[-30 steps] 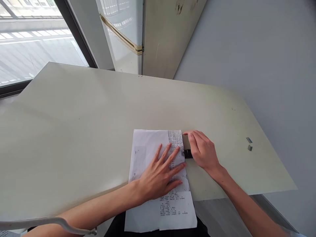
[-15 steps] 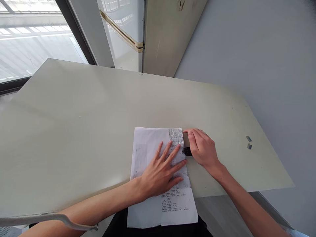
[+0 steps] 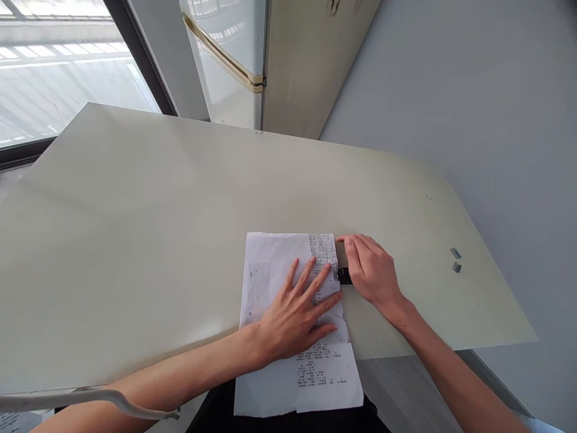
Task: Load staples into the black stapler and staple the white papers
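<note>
A white printed sheet of paper [image 3: 274, 252] lies at the table's front edge, its lower part hanging over the edge above the lap. Flat on the sheet rests my left hand [image 3: 295, 313], fingers spread. Just beyond the sheet's right edge, my right hand [image 3: 370, 264] is curled round a black object [image 3: 344, 276], which shows only in part beside the paper. What that object is cannot be made out, as the fingers and the sheet cover much of it.
The pale table [image 3: 180, 198] spans the view. Two small grey pieces [image 3: 456, 260] lie at its right side. A fridge [image 3: 234, 60] stands behind the far edge, with a window at the left. A grey cord [image 3: 108, 395] crosses the lower left.
</note>
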A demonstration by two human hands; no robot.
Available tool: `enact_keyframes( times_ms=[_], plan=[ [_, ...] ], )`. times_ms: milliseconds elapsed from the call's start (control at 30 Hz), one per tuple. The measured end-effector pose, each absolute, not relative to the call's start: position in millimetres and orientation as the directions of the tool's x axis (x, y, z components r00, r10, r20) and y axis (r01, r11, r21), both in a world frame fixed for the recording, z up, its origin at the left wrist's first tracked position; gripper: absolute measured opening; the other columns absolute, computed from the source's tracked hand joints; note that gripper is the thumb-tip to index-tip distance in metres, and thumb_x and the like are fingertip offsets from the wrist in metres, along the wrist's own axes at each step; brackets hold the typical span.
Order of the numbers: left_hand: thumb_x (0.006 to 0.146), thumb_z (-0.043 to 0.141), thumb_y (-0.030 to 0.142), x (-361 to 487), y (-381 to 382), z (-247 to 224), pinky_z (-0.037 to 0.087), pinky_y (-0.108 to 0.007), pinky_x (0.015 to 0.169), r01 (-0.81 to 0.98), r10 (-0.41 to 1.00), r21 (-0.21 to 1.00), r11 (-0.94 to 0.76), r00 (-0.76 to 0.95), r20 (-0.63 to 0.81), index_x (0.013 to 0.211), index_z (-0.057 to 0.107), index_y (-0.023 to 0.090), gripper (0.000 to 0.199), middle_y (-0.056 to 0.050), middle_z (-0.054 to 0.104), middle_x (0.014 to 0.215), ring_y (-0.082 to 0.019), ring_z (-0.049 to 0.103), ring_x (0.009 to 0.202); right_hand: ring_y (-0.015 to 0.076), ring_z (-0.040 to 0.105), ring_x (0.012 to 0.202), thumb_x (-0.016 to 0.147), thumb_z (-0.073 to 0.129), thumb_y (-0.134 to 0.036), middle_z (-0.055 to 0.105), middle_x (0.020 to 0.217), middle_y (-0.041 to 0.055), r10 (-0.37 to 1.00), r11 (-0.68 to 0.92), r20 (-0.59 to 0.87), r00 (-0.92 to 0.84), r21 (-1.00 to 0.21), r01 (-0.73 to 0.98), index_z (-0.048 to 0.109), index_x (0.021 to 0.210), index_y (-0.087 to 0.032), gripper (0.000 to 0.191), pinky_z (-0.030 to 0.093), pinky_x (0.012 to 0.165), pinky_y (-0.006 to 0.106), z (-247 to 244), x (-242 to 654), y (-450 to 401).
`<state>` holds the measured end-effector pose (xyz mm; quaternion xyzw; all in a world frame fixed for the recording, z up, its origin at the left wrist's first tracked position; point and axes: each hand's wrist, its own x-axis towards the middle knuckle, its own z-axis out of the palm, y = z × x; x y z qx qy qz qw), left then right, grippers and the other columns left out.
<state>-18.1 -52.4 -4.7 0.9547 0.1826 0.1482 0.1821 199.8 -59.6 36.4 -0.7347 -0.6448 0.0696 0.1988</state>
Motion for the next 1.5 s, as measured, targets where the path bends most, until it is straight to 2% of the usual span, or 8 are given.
enact_keyframes(
  times_ms=[233,400,567,700,867,933,1233,1500],
  plan=[
    [0.106,0.053,0.056,-17.8,-52.9,-5.1,0.012,-0.068,0.131,0.3,0.405,0.395,-0.868,0.889,0.214,0.154,0.052,0.027,0.056,-0.012,0.018,0.177,-0.04,0.01,0.163,0.0267,0.068,0.115,0.111,0.03,-0.031,0.076,0.118,0.0082,0.979,-0.102,0.134,0.151,-0.319,0.942,0.069,0.111,-0.024,0.04,0.053,0.094,0.042,35.9,197.1,-58.2],
    [0.105,0.056,0.055,-18.2,-54.4,-6.6,0.011,-0.069,0.131,0.294,0.405,0.403,-0.867,0.886,0.226,0.154,0.052,0.026,0.058,-0.013,0.016,0.177,-0.041,0.01,0.163,0.0339,0.05,0.145,0.111,0.03,-0.034,0.064,0.144,0.0126,0.982,-0.105,0.138,0.128,-0.162,0.981,0.061,0.14,-0.024,0.043,0.048,0.11,0.055,29.7,195.1,-58.0],
    [0.104,0.06,0.052,-18.1,-54.4,-7.5,0.01,-0.068,0.131,0.295,0.411,0.416,-0.86,0.883,0.224,0.156,0.05,0.025,0.059,-0.012,0.013,0.178,-0.041,0.007,0.163,0.0394,0.045,0.149,0.111,0.03,-0.032,0.056,0.153,0.0182,0.99,-0.075,0.117,0.076,-0.01,0.997,0.056,0.15,-0.021,0.048,0.047,0.11,0.061,22.8,188.2,-55.2],
    [0.104,0.06,0.051,-17.4,-52.0,-6.7,0.011,-0.068,0.131,0.28,0.399,0.434,-0.856,0.892,0.211,0.155,0.052,0.026,0.057,-0.013,0.014,0.178,-0.042,0.009,0.163,0.0367,0.052,0.144,0.111,0.032,-0.034,0.059,0.152,0.0164,0.989,-0.096,0.103,0.109,-0.12,0.988,0.056,0.149,-0.022,0.047,0.048,0.11,0.06,24.9,189.7,-51.8],
    [0.104,0.062,0.049,-20.8,-46.6,-1.6,0.013,-0.069,0.131,0.262,0.381,0.437,-0.861,0.9,0.211,0.156,0.05,0.028,0.058,-0.01,0.008,0.178,-0.041,0.007,0.163,0.0269,0.059,0.137,0.111,0.031,-0.037,0.064,0.146,0.0089,0.964,-0.106,0.154,0.215,-0.523,0.846,0.06,0.14,-0.027,0.041,0.05,0.112,0.05,34.0,204.9,-57.4],
    [0.104,0.061,0.049,-27.6,-43.6,1.8,0.015,-0.068,0.131,0.243,0.355,0.427,-0.871,0.912,0.207,0.159,0.046,0.029,0.06,-0.009,0.007,0.178,-0.041,0.006,0.163,0.0255,0.06,0.136,0.112,0.033,-0.038,0.064,0.144,0.0087,0.956,-0.049,0.205,0.211,-0.596,0.801,0.061,0.136,-0.027,0.039,0.05,0.113,0.048,38.1,209.1,-66.9],
    [0.107,0.054,0.049,-89.5,-27.4,7.5,0.018,-0.063,0.132,0.432,0.503,0.328,-0.84,0.846,0.176,0.171,0.021,0.029,0.074,-0.006,0.016,0.177,-0.037,0.01,0.163,0.0295,0.057,0.139,0.107,0.055,-0.034,0.064,0.145,0.0084,0.945,0.196,0.321,-0.065,-0.398,0.896,0.046,0.155,-0.034,0.049,0.048,0.115,0.052,28.1,221.5,-130.8],
    [0.108,0.052,0.047,-118.6,-15.7,14.6,0.023,-0.062,0.131,0.501,0.55,0.294,-0.814,0.827,0.114,0.17,0.02,0.034,0.071,-0.003,0.022,0.176,-0.034,0.018,0.162,0.0245,0.068,0.111,0.11,0.049,-0.029,0.072,0.123,0.0063,0.945,0.157,0.326,0.007,-0.473,0.867,0.054,0.148,-0.033,0.039,0.057,0.099,0.045,14.2,239.2,-104.9]
  ],
)
